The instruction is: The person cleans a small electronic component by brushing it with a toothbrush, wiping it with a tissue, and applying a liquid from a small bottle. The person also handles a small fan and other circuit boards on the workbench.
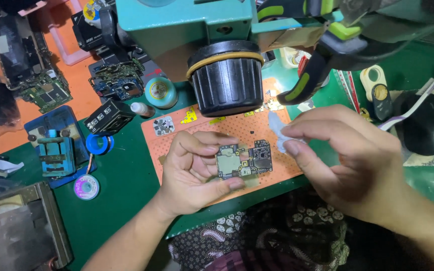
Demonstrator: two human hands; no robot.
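the left hand [197,173] pinches a small circuit board [243,159] over the orange mat [237,131], just below the microscope lens [226,78], while the right hand [347,160] grips a white wipe [280,133] beside the board, seemingly mid-cleaning, needing a gentle dab.

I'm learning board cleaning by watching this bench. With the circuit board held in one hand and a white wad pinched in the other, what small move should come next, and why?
Probably bring the right hand a little left and down, so the white wad meets the circuit board. The left hand pinches the board above the orange mat, below the microscope lens, and the wad sits just off the board's right edge, not touching.
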